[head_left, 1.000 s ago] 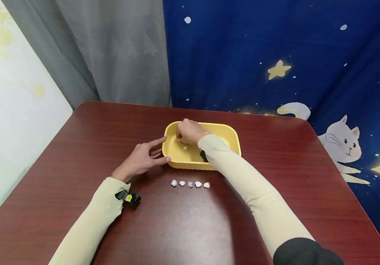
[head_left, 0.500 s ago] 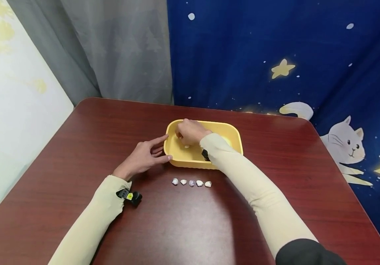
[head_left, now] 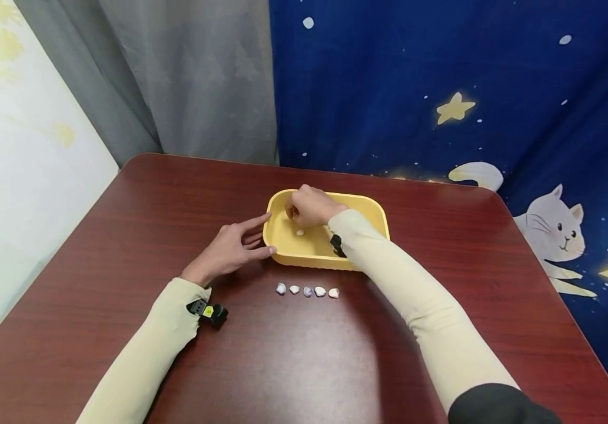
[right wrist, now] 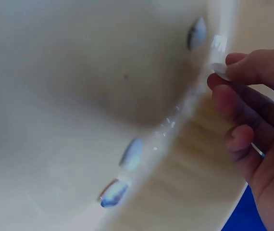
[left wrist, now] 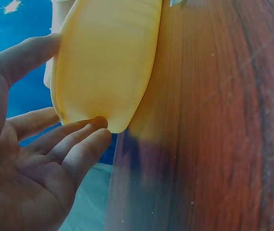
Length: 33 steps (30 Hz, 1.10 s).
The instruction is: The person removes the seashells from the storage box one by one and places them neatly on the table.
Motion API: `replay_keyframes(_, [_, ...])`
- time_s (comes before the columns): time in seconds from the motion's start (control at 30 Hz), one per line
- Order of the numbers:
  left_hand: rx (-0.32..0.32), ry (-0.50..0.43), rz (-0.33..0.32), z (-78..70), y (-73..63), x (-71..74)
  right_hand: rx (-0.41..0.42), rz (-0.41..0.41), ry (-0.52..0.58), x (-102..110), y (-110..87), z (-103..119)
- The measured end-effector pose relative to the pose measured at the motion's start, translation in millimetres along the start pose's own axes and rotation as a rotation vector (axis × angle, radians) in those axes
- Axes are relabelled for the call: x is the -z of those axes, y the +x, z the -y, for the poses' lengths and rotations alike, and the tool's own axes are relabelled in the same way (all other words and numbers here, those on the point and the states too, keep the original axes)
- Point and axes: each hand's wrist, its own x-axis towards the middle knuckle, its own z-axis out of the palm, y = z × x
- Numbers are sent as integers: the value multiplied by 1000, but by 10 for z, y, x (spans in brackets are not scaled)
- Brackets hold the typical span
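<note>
A yellow plastic bin [head_left: 304,261] stands on the dark red table. Inside it, my right hand [head_left: 311,206] pinches a small pale seashell [right wrist: 219,70] between thumb and fingers, above the floor near the side wall. Other seashells lie on the bin floor: one by the held shell [right wrist: 197,33], and two farther along the wall, a bluish one [right wrist: 131,154] and a purple-edged one [right wrist: 114,193]. My left hand [head_left: 226,250] rests against the bin's left end, thumb and fingers spread along it; several fingertips touch its outer wall in the left wrist view.
A row of several small seashells [head_left: 308,291] lies on the table [head_left: 282,365] just in front of the bin. Behind the table hang a grey curtain [head_left: 198,82] and a blue one [head_left: 367,88] with stars; a white wall [head_left: 28,147] is at left.
Within the bin, my right hand has shifted slightly to the right and lifted a little. My left hand keeps its place at the bin's end. The head view has tilted slightly.
</note>
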Motion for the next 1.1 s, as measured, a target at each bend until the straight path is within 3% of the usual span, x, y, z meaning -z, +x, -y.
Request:
replay_keyframes(0.43, [34,20,2,-19,-14,-15,53,-27,130,245,-155,-71])
replay_keyframes(0.9, [24,16,-8,-11,-15,-8,60,2,173,556,-477,73])
replay_keyframes(1.1, [28,23,-5,-15,-9,-12,103,-20,191,626,-647,143])
